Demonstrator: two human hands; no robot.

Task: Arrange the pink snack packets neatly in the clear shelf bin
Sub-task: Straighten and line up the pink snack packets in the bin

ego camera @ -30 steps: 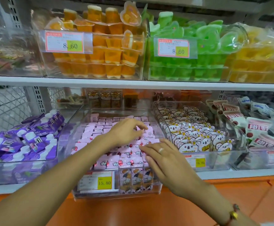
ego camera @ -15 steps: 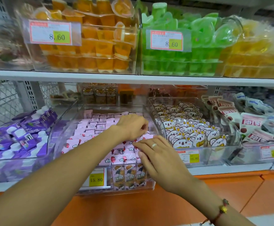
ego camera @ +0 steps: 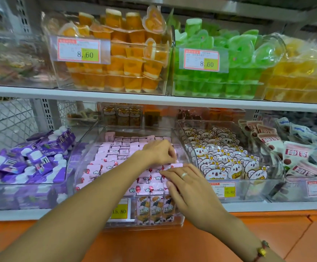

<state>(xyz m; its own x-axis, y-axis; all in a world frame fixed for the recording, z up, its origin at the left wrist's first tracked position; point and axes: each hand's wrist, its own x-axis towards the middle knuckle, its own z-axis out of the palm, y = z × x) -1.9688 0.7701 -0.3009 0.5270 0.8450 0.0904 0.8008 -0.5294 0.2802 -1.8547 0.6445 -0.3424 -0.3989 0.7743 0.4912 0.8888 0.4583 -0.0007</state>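
Pink packets [ego camera: 116, 154] under both hands, clear bin [ego camera: 89, 148]

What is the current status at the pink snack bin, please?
Left hand curled on pink packets mid-bin. Right hand flat, fingers on front rows. Packets mostly in rows inside clear bin. Nothing in the way.
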